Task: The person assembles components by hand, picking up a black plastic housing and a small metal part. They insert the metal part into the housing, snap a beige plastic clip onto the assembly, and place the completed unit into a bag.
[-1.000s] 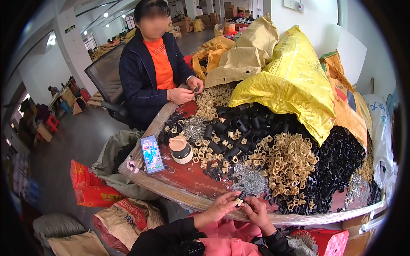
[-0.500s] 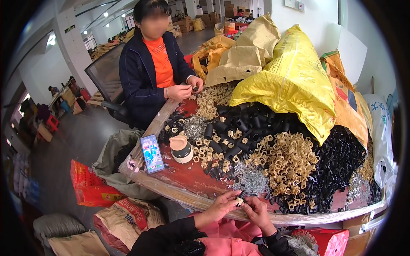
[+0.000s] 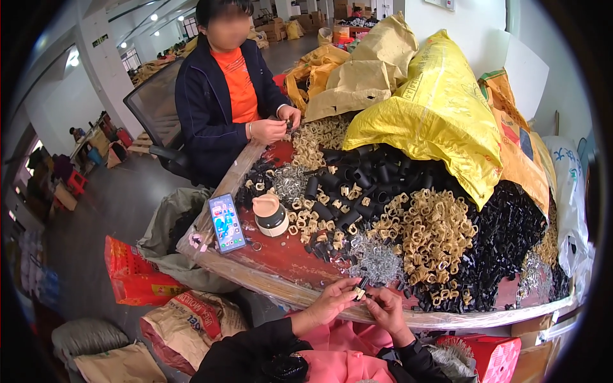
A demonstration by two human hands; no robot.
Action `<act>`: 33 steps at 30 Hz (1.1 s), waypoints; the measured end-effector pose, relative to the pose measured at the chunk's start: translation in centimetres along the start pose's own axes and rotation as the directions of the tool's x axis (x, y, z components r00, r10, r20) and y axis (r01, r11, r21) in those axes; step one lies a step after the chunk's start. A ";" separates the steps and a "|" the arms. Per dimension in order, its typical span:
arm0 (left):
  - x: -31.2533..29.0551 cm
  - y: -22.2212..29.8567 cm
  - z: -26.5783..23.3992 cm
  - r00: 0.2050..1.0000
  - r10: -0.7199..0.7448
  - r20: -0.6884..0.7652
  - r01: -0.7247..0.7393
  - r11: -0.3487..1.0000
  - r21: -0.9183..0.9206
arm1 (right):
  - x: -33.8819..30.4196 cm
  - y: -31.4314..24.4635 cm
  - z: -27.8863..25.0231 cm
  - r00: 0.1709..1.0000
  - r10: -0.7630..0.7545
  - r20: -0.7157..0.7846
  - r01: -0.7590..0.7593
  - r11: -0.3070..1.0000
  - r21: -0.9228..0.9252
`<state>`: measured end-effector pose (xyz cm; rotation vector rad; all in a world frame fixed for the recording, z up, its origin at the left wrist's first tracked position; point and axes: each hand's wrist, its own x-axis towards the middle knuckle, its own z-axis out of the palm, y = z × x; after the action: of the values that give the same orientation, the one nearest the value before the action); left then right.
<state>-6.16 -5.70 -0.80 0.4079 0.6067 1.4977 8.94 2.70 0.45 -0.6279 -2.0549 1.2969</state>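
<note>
Over the near table edge, my left hand pinches a small black-and-beige plastic part between thumb and fingers. The part's black end points up. My right hand is just right of it, thumb and fingertips pressed together close to the part's lower end; whatever is in them is too small to make out. Just beyond my hands lies a heap of thin silvery metal clips. Beige plastic rings are piled to the right of it, and small black pieces farther right.
A phone and a lidded jar stand on the red table. Black tubes lie mid-table below a large yellow sack. Across the left corner a co-worker handles a small part. Sacks stand on the floor.
The view has tilted slightly, and my hands sit a little higher over the table edge. My left hand keeps its pinch on the part, with the right fingers still beside it.
</note>
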 end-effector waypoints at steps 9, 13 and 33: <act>0.1 0.0 1.0 0.990 -0.037 -0.133 0.055 0.990 0.133 | -0.7 0.0 -0.7 0.967 0.254 -0.018 -0.236 0.920 0.314; -0.1 0.8 2.0 0.980 -0.112 -0.166 0.135 0.982 0.131 | -0.2 -1.2 -0.2 0.983 0.183 -0.013 -0.161 0.895 0.416; -0.3 0.7 2.9 0.958 -0.246 -0.149 0.260 0.963 0.077 | -1.1 -0.6 1.0 0.965 0.058 -0.254 0.007 0.968 0.250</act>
<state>-4.97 -5.68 1.94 0.2886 0.8123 1.2606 8.98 1.09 0.39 -0.6717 -1.6466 1.3803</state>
